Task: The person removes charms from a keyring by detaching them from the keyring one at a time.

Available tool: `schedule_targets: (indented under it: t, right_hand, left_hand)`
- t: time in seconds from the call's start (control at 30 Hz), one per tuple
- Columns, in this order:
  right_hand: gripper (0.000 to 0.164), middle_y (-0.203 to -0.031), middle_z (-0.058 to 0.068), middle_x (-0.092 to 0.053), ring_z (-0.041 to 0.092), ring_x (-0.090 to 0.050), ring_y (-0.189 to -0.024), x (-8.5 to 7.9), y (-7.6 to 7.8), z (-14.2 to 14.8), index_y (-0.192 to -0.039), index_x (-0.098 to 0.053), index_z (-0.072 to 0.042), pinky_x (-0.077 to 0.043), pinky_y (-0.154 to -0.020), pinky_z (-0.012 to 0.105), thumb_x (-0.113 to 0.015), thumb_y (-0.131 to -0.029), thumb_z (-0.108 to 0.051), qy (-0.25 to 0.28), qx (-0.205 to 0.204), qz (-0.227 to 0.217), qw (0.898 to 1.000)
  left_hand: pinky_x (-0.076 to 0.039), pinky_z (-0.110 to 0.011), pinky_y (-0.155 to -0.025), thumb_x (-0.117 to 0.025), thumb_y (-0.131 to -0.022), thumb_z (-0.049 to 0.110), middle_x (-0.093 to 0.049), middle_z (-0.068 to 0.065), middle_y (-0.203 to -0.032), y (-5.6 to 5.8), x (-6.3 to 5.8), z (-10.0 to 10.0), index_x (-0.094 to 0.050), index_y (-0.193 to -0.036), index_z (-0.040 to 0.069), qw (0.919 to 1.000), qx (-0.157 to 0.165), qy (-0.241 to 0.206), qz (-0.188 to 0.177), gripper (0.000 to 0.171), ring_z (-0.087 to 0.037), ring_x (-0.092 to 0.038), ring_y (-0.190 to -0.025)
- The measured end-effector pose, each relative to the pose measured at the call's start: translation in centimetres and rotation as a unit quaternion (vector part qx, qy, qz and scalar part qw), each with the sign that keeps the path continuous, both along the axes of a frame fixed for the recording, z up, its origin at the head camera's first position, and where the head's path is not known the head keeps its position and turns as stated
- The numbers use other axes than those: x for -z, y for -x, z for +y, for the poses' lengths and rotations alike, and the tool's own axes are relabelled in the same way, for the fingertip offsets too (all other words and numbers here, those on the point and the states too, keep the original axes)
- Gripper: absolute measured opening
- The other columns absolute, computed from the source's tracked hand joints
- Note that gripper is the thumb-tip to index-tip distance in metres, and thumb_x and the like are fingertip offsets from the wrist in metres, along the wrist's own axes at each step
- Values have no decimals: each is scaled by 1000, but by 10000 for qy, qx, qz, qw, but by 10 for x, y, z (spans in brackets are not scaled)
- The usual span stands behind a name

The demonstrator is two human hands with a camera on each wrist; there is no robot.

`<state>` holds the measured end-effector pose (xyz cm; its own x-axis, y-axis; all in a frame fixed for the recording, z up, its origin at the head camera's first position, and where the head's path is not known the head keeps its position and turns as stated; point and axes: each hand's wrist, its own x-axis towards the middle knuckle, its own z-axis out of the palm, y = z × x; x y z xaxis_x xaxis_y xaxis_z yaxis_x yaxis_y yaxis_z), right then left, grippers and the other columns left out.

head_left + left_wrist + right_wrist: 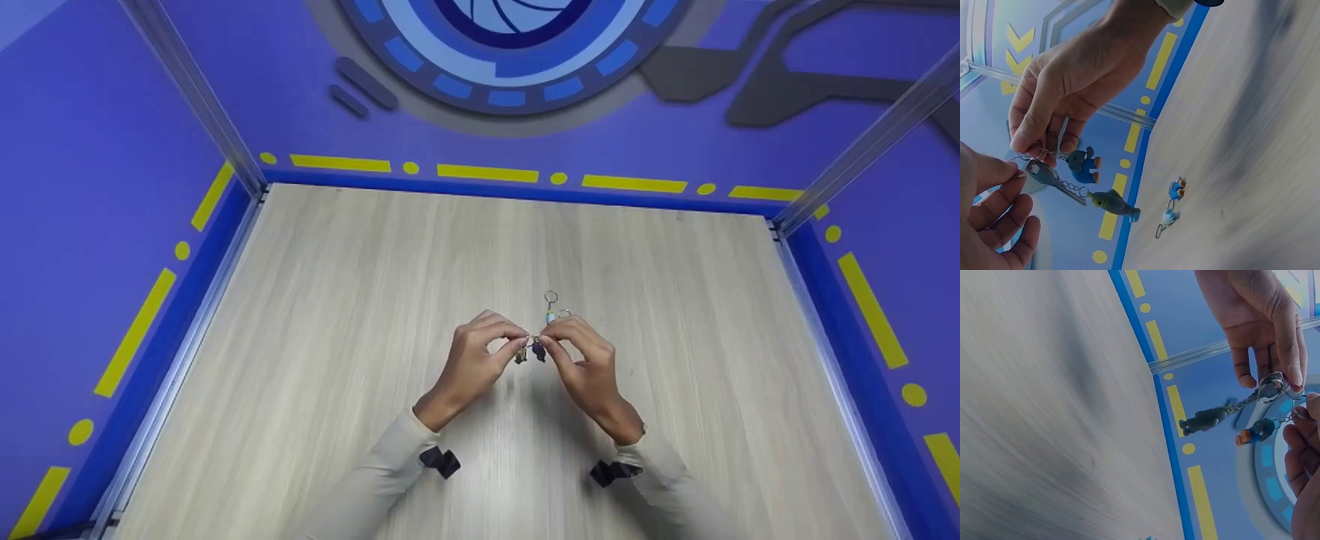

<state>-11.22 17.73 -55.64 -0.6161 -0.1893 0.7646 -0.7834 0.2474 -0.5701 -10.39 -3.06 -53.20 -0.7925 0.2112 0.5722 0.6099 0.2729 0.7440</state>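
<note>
Both hands were raised over the near-middle part of the bench (360, 300), fingertips close together. The left hand (472, 356) pinched, between thumb and forefinger, the ring end of a grey-green animal keychain (1114, 202); its other fingers were loosely bent. A metal key (1047, 177) hung beside that figure. The right hand (589, 367) likewise pinched the ring end of an elephant keychain (1082, 169), which had a grey head, blue body and orange feet. Both figures dangled on short chains between the hands, the elephant to the right. Whether the two rings were linked could not be determined. On the bench, just beyond the right hand, lay a blue keychain with orange feet (1176, 189) and a pale-blue keychain (1168, 217), one close beside the other. A purple-blue wall (262, 90) with yellow markings stood at the far edge.
</note>
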Motion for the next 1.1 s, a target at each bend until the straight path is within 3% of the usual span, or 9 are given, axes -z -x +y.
schedule_targets:
  t: [0.4, 0.57, 0.63, 0.87, 1.1]
  right_hand:
    - [26, -96, 8, -78, 28, -74, -90, 0, -3, -3, -100, -79, -4, -57, -93, 26, -80, -87, 19, 41, -92, 7, 9999]
    - [15, -97, 13, -75, 28, -72, -90, 1, -5, -5, -100, -74, 0, -57, -93, 25, -76, -95, 14, 73, -177, 70, 9998]
    - [14, -98, 15, -73, 28, -71, -92, 1, -5, -6, -101, -70, 2, -57, -93, 25, -74, -96, 15, 77, -186, 116, 9997]
    - [30, -99, 15, -70, 28, -68, -91, 0, -7, -9, -99, -63, 6, -56, -92, 27, -67, -86, 33, 250, -227, 199, 9992]
    - [27, -100, 16, -70, 28, -68, -92, 0, -7, -8, -99, -63, 6, -57, -93, 28, -68, -88, 30, 262, -226, 216, 9992]
  left_hand:
    - [-59, -31, -82, -84, -97, 3, -80, 0, -94, -1, -1, -1, -86, -97, 8, 9995, 109, 285, 30, 6, -15, -72, -92]
    - [-59, -34, -84, -83, -98, 5, -81, 0, -95, -2, -1, 1, -85, -100, 9, 9995, 204, 247, -54, 5, -16, -72, -94]
    - [-60, -36, -84, -82, -99, 6, -81, 0, -97, -3, -1, 2, -85, -101, 8, 9993, 285, 186, -159, 4, -16, -71, -94]
    - [-61, -40, -85, -81, -101, 9, -81, -2, -100, -4, 2, 2, -84, -104, 8, 9950, 522, -77, -843, 4, -14, -71, -94]
    - [-63, -41, -86, -81, -100, 6, -81, -3, -100, -5, 7, 2, -83, -102, 7, 9892, 699, -267, -1257, 4, -12, -72, -94]
